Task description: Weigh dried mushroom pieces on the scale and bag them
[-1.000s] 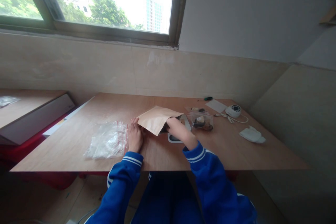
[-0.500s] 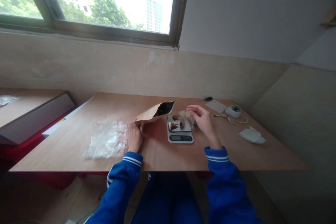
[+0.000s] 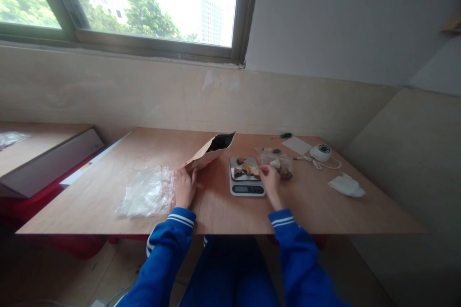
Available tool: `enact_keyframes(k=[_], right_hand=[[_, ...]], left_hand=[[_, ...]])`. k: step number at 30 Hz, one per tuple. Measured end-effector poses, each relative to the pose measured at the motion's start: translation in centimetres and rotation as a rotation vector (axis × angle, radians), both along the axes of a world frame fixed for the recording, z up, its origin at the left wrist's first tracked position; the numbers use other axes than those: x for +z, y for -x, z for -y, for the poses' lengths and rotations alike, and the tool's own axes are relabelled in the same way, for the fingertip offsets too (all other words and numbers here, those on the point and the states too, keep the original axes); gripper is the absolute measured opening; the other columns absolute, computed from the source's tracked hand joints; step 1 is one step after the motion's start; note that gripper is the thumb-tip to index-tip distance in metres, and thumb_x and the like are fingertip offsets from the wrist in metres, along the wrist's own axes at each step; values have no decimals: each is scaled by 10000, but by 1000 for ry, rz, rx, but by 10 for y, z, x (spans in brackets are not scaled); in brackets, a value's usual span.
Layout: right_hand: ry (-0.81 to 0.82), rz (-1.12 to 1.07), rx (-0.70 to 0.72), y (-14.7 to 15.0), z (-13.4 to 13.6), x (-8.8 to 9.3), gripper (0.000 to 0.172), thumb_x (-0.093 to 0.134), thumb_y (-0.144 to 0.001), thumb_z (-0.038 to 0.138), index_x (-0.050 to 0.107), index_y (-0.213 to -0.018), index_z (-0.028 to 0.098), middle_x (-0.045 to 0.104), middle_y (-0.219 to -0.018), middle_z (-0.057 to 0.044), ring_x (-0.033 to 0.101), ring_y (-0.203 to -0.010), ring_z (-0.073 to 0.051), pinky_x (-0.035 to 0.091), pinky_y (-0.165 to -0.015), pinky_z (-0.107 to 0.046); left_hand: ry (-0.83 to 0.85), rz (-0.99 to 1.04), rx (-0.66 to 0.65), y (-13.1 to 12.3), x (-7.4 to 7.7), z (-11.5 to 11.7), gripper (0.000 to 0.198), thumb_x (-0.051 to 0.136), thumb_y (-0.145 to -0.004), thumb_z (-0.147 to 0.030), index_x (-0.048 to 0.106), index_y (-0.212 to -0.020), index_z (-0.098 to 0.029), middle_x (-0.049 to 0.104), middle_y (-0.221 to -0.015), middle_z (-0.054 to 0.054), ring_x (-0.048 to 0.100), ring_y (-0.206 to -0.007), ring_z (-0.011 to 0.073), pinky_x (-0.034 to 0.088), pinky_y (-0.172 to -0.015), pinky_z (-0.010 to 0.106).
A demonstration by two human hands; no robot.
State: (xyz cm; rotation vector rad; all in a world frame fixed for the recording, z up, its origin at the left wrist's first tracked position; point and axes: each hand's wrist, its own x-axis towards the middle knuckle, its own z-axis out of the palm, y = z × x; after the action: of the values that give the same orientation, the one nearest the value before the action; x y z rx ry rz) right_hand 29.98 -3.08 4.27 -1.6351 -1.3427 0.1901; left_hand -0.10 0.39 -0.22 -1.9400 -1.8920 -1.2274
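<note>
My left hand (image 3: 185,186) is closed on the lower end of a brown kraft paper pouch (image 3: 202,157), which lies tilted with its dark mouth gaping up and to the right. To the right of it stands a white digital kitchen scale (image 3: 236,195) bearing several brown, dark-edged dried pieces (image 3: 239,172); their kind is unclear. My right hand (image 3: 271,180) pinches a pale dried piece (image 3: 254,171) at the scale plate's right side, touching or close beside the brown ones. Whether the pale piece rests on the plate, I cannot tell.
Behind my right hand lie clear bags (image 3: 283,164) of pale and brown pieces. Flat clear zip bags (image 3: 147,192) are at the left. Farther right are a white dome camera (image 3: 320,152) with its cable, a white cloth or tissue (image 3: 346,185), a paper (image 3: 296,145) and a green-handled screwdriver (image 3: 286,135).
My right hand has moved down and left with the pale piece, to the scale's right side, uncovering the bags behind. The pouch's mouth has shifted slightly left and up.
</note>
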Motion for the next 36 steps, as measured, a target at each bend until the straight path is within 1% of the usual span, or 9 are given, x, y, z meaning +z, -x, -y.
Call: enact_keyframes(k=[4,7,11,14,17,24,28,31,36], right_hand=[[-35,48,-17,4,1,4,192,470,-748,175,648,-810,137,664,-819,-127,598,-789,-253,480,-791,-425],[-93,64,18,9,4,24,222,443,-800,198,647,-863,136,655,-873,-127,595,-809,-243,482,-793,-409],[-230,71,264,30,11,72,250,420,-881,259,648,-939,175,646,-949,-98,605,-885,-222,502,-789,-360],[-283,108,451,52,13,106,290,378,-935,290,630,-1054,210,633,-1088,-78,573,-1070,-203,456,-944,-360],[-259,199,609,71,8,122,338,340,-963,310,583,-1178,215,581,-1250,-74,478,-1234,-185,362,-1068,-373],[-175,338,710,80,4,118,364,335,-966,294,558,-1233,184,560,-1303,-91,403,-1308,-200,305,-1104,-405],[-43,387,724,73,12,124,304,379,-942,236,674,-973,171,699,-971,-75,617,-962,-195,457,-872,-323],[153,430,756,71,12,126,297,418,-899,196,682,-772,148,693,-759,-53,619,-703,-171,470,-707,-282],[332,392,850,82,0,110,243,520,-781,114,701,-933,171,708,-1024,-85,623,-1001,-243,466,-874,-318]], left_hand=[[32,-26,30,0,0,-1,533,308,-923,-449,450,-1197,-14,567,-1079,235,553,-1040,335,445,-868,465],[53,-27,47,0,2,-1,519,305,-924,-447,455,-1189,-27,569,-1072,228,555,-1033,331,442,-865,465],[71,-29,60,-1,2,0,544,285,-925,-464,454,-1183,-17,571,-1047,227,559,-1016,339,443,-856,473],[51,-24,47,-2,1,0,544,280,-927,-463,447,-1193,-19,570,-1054,223,559,-1020,336,441,-861,473],[32,-31,30,-1,0,0,560,278,-929,-464,441,-1208,-6,564,-1078,236,553,-1040,337,440,-871,474],[-2,-47,1,1,-1,1,570,274,-933,-465,433,-1227,-3,562,-1098,245,549,-1056,332,450,-868,475],[-17,-91,-32,-1,2,4,522,289,-938,-426,436,-1221,-13,530,-1176,268,534,-1080,342,438,-872,490],[-4,-121,-37,-2,3,7,480,297,-941,-371,425,-1235,-14,502,-1223,271,522,-1091,342,429,-880,490],[1,-147,-92,-2,4,8,419,313,-917,-215,396,-1272,-8,488,-1241,263,452,-1196,342,402,-938,499]])
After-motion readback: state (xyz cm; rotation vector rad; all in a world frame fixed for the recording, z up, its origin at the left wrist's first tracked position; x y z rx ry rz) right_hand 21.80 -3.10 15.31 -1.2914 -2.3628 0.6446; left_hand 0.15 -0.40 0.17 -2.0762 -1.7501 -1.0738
